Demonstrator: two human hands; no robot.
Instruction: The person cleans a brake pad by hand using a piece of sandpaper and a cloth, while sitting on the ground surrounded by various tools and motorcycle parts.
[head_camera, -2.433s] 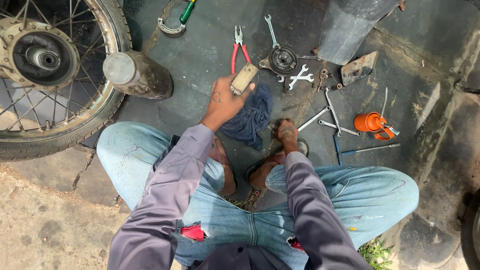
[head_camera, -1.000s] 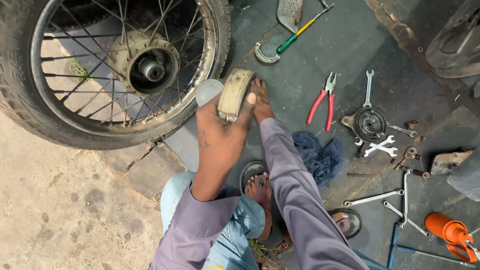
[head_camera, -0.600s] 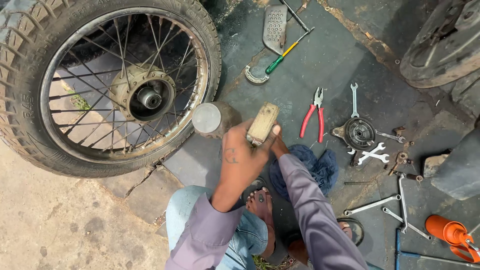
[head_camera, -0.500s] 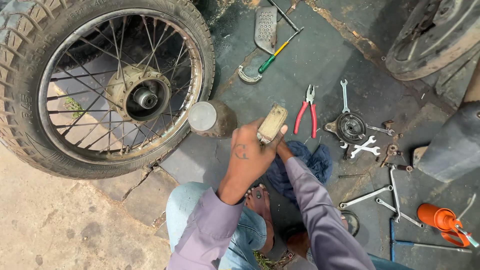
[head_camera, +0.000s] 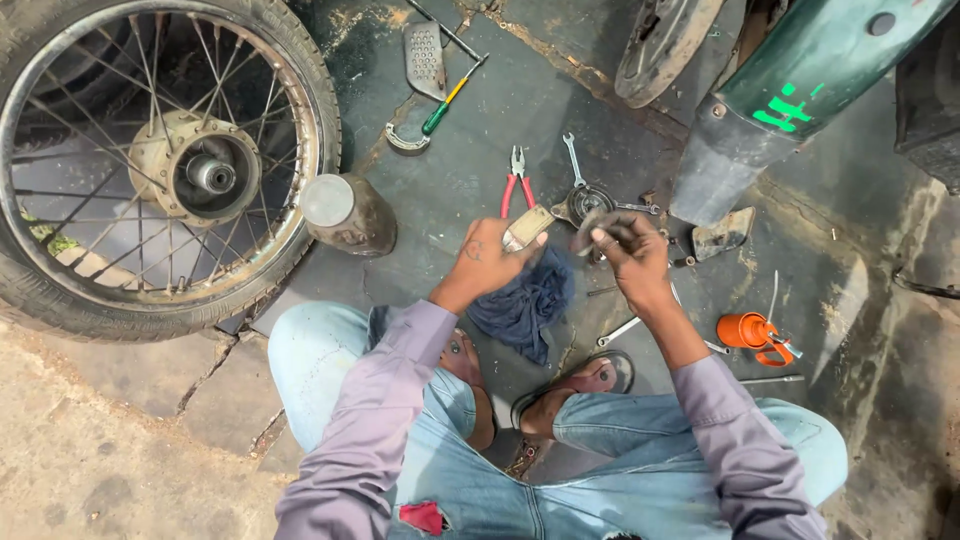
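My left hand grips a small curved tan metal piece, held just above a dark blue rag on the ground. My right hand is beside it, its fingers closed around a small dark grey part that I cannot make out clearly. The two hands are close together, a little apart, in front of my crossed legs. Red-handled pliers lie just beyond the left hand. A round sprocket-like part lies beyond the right hand.
A spoked motorcycle wheel lies at the left with a dented metal can next to it. A green-handled screwdriver, a curved metal piece, spanners, an orange oil can and a green motorcycle part surround me.
The view has swung right. My left hand brought the tan piece from near the wheel back over the rag, and my right hand came up beside it holding a dark part.
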